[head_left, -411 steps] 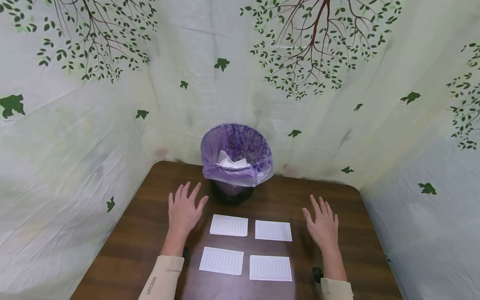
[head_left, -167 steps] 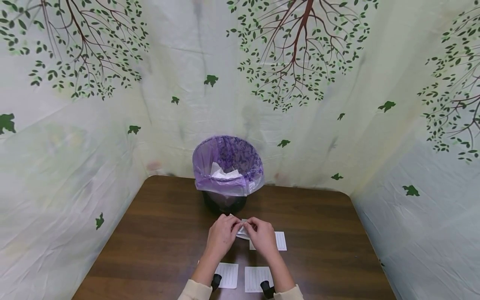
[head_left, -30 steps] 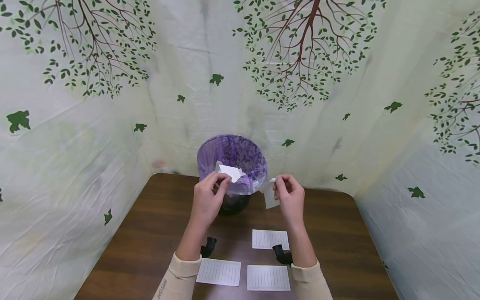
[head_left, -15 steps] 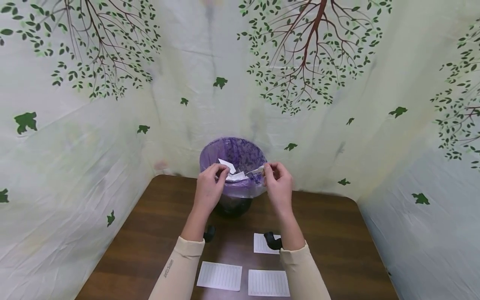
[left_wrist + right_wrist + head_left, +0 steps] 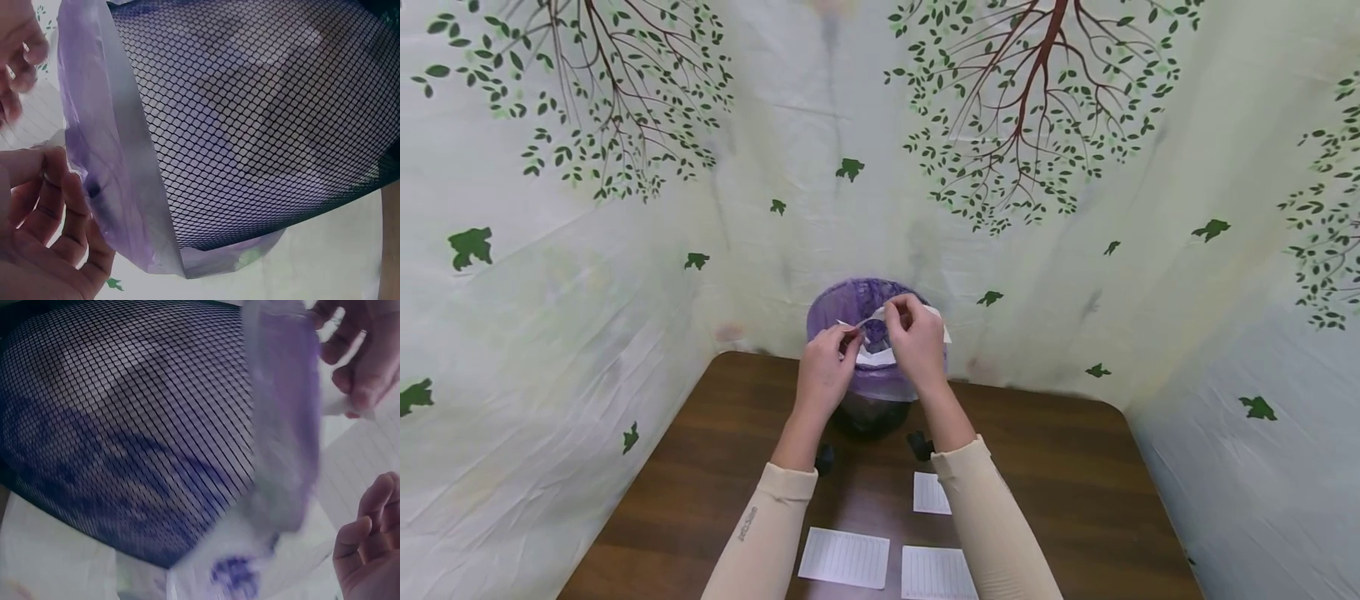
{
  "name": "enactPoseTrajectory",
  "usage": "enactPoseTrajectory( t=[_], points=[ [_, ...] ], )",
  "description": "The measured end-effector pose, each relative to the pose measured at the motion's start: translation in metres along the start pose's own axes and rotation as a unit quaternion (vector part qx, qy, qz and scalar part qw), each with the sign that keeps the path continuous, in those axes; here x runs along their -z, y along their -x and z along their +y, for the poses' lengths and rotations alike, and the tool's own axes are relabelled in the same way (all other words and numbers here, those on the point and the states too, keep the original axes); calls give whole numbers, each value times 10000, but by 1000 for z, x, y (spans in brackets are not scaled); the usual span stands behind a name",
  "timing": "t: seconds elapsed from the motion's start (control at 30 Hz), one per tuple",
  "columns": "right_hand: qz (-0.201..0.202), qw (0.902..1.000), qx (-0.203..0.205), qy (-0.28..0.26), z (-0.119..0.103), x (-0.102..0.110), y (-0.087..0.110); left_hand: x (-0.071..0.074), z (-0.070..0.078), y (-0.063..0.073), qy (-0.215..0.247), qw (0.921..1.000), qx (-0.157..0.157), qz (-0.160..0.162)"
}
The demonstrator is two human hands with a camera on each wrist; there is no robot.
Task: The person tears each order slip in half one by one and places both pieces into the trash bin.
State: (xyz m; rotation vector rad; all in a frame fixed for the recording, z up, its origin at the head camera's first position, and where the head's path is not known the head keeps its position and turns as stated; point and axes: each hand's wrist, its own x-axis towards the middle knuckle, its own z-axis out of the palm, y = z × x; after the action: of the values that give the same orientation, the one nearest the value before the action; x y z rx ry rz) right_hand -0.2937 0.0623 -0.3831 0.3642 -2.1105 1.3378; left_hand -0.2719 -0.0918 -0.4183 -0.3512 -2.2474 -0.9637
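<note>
Both hands are raised over a black mesh wastebasket (image 5: 112, 419) with a purple bag liner (image 5: 831, 308). My left hand (image 5: 826, 367) is at the near left of its opening and pinches a small white paper piece between thumb and fingertips. Close beside it, my right hand (image 5: 917, 346) pinches a lined paper piece (image 5: 369, 450), whose white edge shows behind the fingers in the head view. A narrow white strip (image 5: 876, 315) runs between the two sets of fingertips. White paper (image 5: 877, 357) shows in the wastebasket below the hands.
Three lined white cards lie on the brown table (image 5: 1075, 467): a front left card (image 5: 844, 558), a front right card (image 5: 934, 573) and a back card (image 5: 930, 493), partly covered by the right sleeve. A leaf-printed cloth (image 5: 760, 250) hangs behind the wastebasket.
The back left card has left the table and its paper is now in the hands. Over the last second, the right hand moved left and up with its piece, closer to the left hand.
</note>
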Motion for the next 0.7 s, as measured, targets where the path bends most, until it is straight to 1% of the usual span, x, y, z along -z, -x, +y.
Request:
enactPoseTrajectory(
  t=[0.03,0.1,0.13,0.2,0.3,0.33,0.43,0.5,0.6,0.63,0.7],
  points=[
    [-60,10000,0,35,2,-5,-3,-1,-1,-1,-115,9999,5,-21],
    [-227,9996,-148,13,6,-13,-6,-1,-1,-2,-380,9992,54,-75],
    [-342,9990,-289,-83,7,-17,-8,-2,-2,-3,-541,9984,90,-118],
    [-604,9951,-698,-359,11,-23,-9,-2,-2,-3,-806,9964,182,-195],
    [-1000,9818,-1463,-678,15,-29,-10,-2,-3,-3,-1174,9921,305,-321],
    [-1108,9772,-1678,-680,17,-30,-11,-2,-3,-2,-1287,9905,325,-365],
    [-1503,9668,-2054,-236,18,-32,-14,-1,-4,-2,-1490,9872,349,-450],
    [-1813,9615,-2055,216,18,-33,-17,-1,-5,-2,-1533,9863,356,-493],
    [-2252,9527,-1811,935,18,-35,-19,-1,-6,-2,-1476,9870,373,-519],
    [-2307,9513,-1724,1097,18,-35,-19,-1,-6,-2,-1446,9874,379,-513],
    [-2252,9520,-1571,1350,19,-37,-19,-1,-7,-1,-1404,9879,393,-533]
  ],
)
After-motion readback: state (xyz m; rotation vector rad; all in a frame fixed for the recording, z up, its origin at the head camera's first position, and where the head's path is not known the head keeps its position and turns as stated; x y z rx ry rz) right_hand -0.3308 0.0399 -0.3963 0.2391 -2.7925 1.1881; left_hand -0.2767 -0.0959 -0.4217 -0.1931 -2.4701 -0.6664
